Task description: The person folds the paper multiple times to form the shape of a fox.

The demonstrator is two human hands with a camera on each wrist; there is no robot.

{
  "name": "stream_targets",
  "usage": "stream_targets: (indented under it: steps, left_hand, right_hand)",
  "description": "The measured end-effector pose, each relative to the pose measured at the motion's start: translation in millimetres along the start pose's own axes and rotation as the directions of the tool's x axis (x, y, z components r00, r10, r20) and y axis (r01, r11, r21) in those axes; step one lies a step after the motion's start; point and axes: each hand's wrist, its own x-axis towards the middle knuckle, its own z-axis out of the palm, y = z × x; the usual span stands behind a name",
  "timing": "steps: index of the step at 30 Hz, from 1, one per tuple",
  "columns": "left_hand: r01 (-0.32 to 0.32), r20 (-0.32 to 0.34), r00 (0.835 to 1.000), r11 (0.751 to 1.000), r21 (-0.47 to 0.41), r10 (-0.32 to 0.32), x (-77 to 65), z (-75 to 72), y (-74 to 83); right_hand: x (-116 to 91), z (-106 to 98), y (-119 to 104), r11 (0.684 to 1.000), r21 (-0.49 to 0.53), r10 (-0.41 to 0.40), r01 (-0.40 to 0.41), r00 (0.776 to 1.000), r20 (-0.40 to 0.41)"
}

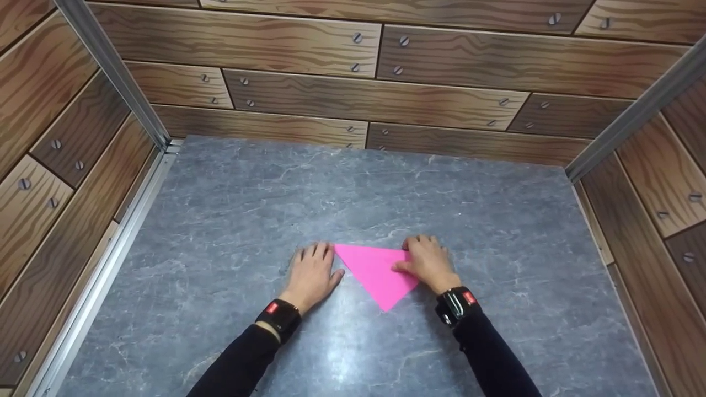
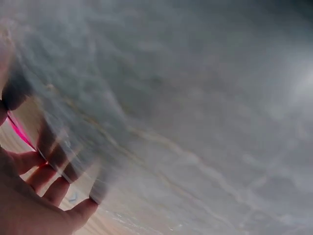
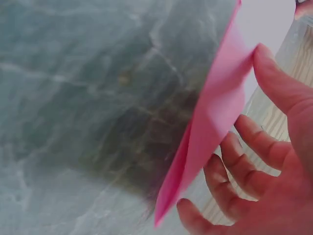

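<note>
A bright pink sheet of paper (image 1: pixel 372 273), folded into a triangle-like shape, lies on the grey surface with one corner toward me. At its far left corner my left hand (image 1: pixel 311 275) rests palm down, fingers extended, the index fingertip at the corner. In the left wrist view, only a thin strip of pink paper (image 2: pixel 20 131) shows beyond the left hand (image 2: pixel 39 200). My right hand (image 1: pixel 430 264) holds the paper's right side, thumb on top and fingers curled at the edge. In the right wrist view, the paper (image 3: pixel 210 112) shows slightly parted layers beside the right hand (image 3: pixel 259 161).
The grey marbled tabletop (image 1: pixel 248 193) extends around the paper. Wood-patterned panels (image 1: pixel 309 88) enclose it at the back and both sides, with metal posts (image 1: pixel 118 77) at the corners. A metal rail (image 1: pixel 105 259) runs along the left edge.
</note>
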Motion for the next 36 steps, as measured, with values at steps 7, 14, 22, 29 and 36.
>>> stream_targets:
  steps: [7, 14, 22, 29, 36]
  left_hand:
    - [0.006, 0.048, 0.999, 0.998, -0.062, -0.003, 4.3, -4.7, 2.2]
    - [0.0, -0.029, 1.0, 0.989, -0.151, -0.004, 1.2, -20.1, 4.9]
    - [-0.142, -0.245, 0.964, 0.978, -0.155, 0.101, 11.3, -50.6, 30.3]
    - [-0.276, -0.244, 0.941, 0.95, -0.147, 0.236, 22.8, -73.5, 47.4]
    - [-0.291, -0.248, 0.934, 0.95, -0.113, 0.256, 26.9, -79.6, 50.4]
  right_hand:
    - [6, -4, 6, 0.999, 0.051, -0.017, 0.016, 1.0, 0.02]
    - [-1, -12, 8, 0.98, 0.168, -0.104, 0.11, 0.994, -0.045]
    - [-20, -34, -6, 0.946, 0.226, -0.206, 0.234, 0.968, -0.143]
    - [-37, -47, -20, 0.924, 0.088, -0.339, 0.373, 0.902, -0.265]
    - [-48, -52, -25, 0.881, 0.001, -0.439, 0.474, 0.818, -0.373]
